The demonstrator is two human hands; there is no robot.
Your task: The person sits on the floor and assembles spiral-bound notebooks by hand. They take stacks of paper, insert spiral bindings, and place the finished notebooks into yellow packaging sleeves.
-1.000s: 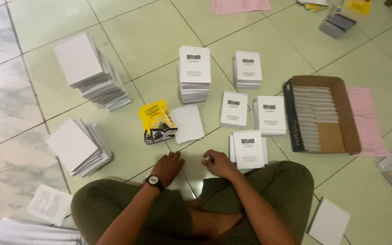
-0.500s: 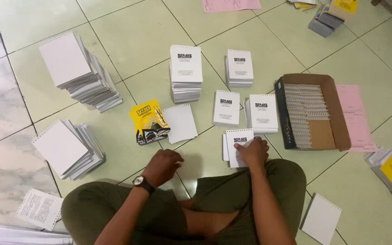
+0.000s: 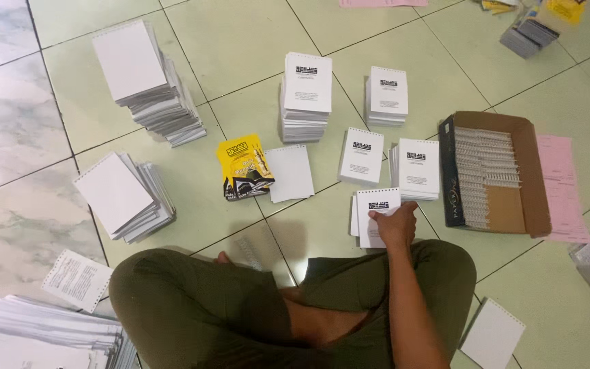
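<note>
The right hand lies flat on a small white booklet stack, grip pressing rather than clenched, on the pale green tiled floor just before the crossed legs. The stack's long axis runs away from the person, punched edge far. The left hand, on the floor half a second ago, is now out of sight.

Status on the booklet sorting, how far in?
Done: several printed-cover stacks stand sorted on the floor. In hand: right hand presses on the nearest small stack; the left hand is out of view. Left: tall blank-page piles and a full box of spiral coils remain.
</note>
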